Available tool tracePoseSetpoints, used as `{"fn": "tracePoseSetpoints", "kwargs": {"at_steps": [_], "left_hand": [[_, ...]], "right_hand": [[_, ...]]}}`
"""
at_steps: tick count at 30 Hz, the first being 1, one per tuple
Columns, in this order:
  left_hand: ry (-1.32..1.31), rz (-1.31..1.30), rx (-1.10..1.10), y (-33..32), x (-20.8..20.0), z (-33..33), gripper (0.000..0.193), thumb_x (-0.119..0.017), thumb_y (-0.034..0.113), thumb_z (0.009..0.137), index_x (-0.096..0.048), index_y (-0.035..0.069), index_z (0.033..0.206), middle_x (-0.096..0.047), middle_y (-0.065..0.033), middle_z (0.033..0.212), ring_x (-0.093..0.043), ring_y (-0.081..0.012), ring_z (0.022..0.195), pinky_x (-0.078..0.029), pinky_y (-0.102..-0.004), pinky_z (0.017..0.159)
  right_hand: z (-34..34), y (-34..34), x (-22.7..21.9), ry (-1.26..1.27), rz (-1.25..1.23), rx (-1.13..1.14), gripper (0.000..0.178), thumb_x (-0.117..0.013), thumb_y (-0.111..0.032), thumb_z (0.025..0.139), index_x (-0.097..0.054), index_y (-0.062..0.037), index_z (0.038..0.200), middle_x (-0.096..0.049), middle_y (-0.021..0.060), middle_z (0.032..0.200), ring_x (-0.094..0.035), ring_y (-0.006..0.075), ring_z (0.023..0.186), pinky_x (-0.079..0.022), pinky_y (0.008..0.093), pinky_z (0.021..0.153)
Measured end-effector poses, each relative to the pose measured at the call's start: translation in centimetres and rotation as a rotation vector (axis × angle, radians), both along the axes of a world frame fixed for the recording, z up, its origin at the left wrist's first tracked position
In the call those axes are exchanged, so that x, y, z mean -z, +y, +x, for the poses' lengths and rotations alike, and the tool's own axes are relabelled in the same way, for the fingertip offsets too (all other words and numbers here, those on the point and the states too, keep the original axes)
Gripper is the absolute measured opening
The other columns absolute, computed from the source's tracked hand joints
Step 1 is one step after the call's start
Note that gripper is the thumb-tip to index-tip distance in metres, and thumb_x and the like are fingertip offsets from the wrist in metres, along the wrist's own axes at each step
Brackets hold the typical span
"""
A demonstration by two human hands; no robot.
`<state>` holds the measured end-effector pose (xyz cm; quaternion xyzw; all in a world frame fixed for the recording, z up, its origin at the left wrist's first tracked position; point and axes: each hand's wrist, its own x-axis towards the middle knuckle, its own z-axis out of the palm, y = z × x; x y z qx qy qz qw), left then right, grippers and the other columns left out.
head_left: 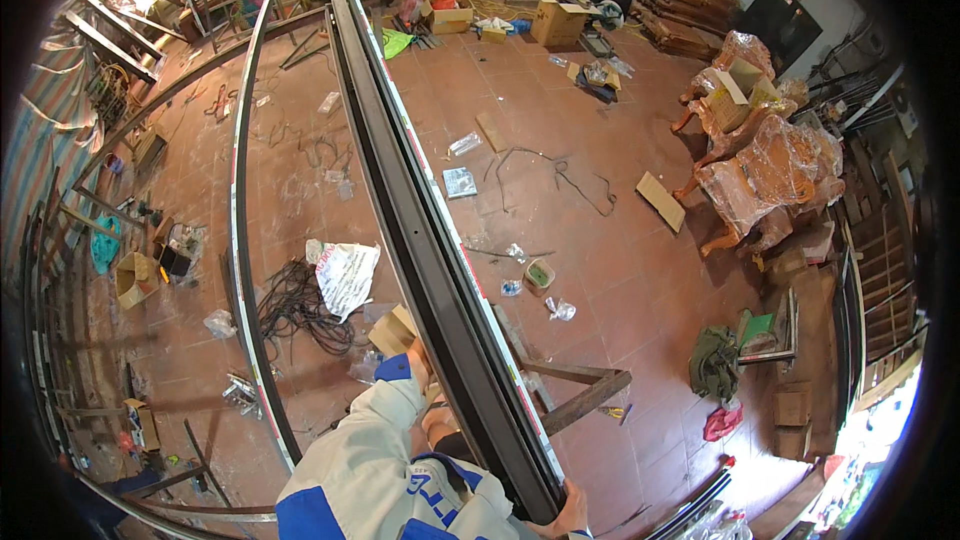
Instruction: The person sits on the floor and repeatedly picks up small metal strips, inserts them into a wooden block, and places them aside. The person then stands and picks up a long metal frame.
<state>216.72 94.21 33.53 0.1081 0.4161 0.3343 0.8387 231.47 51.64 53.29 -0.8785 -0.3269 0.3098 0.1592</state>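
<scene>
Long dark metal profiles point(420, 230) lie side by side, running from the near edge to the far end of the room, with a pale printed strip along their right side. My right hand point(572, 512) is closed around the right edge of this bundle near its close end. Against the left side of the same profiles is my left hand point(421, 364), its fingers hidden by the metal. My left arm, in a white and blue sleeve point(365, 420), reaches forward beside them. Below my left hand, an open cardboard box point(393, 330) is partly covered.
Another long bar point(240, 240) runs parallel on the left. A white sack point(347, 278) and coiled dark cable point(300, 310) lie between. A metal frame point(585, 400) juts out right of the profiles. Plastic-wrapped carved wooden furniture point(770, 180) stands at the right; small packets are scattered across the tiles.
</scene>
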Motion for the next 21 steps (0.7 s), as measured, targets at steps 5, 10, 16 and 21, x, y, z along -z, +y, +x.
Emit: {"fn": "tracePoseSetpoints", "kwargs": {"at_steps": [5, 10, 16, 21], "left_hand": [[0.026, -0.002, 0.004, 2.0, -1.1, 0.8, 0.042, -0.063, 0.041, 0.110, -0.077, 0.004, 0.122, -0.081, -0.0147, 0.115, -0.078, -0.0320, 0.101, -0.065, -0.0495, 0.091], [-0.016, -0.060, -0.008, 2.4, -0.5, 0.6, 0.041, -0.063, 0.040, 0.109, -0.076, 0.004, 0.123, -0.080, -0.0149, 0.117, -0.077, -0.0313, 0.103, -0.065, -0.0483, 0.093], [-0.063, -0.067, -0.027, 1.2, 1.1, 0.4, 0.040, -0.063, 0.039, 0.110, -0.075, 0.004, 0.124, -0.079, -0.0145, 0.119, -0.076, -0.0307, 0.105, -0.064, -0.0472, 0.094], [-0.083, -0.065, -0.032, -0.1, 1.7, 0.0, 0.040, -0.063, 0.038, 0.110, -0.074, 0.004, 0.125, -0.078, -0.0142, 0.121, -0.075, -0.0303, 0.107, -0.063, -0.0462, 0.095]], "right_hand": [[0.4, 5.2, -4.1, 0.122, -0.076, 0.008, 0.124, -0.103, -0.060, 0.050, -0.051, -0.0063, 0.149, -0.063, 0.0250, 0.132, -0.063, 0.0422, 0.122, -0.052, 0.0536, 0.106], [1.1, 4.1, -2.1, 0.082, -0.056, -0.013, 0.131, -0.101, -0.059, 0.053, -0.043, -0.0055, 0.158, -0.058, 0.0279, 0.142, -0.057, 0.0466, 0.133, -0.048, 0.0552, 0.113], [2.3, -0.3, 1.1, 0.020, 0.076, -0.079, 0.121, -0.101, -0.053, 0.056, -0.047, -0.0047, 0.153, -0.060, 0.0261, 0.135, -0.058, 0.0465, 0.128, -0.048, 0.0545, 0.110], [4.5, -3.4, 2.5, -0.041, 0.218, -0.191, 0.113, -0.100, -0.049, 0.058, -0.051, -0.0040, 0.149, -0.062, 0.0246, 0.130, -0.059, 0.0463, 0.123, -0.048, 0.0539, 0.108]]}}
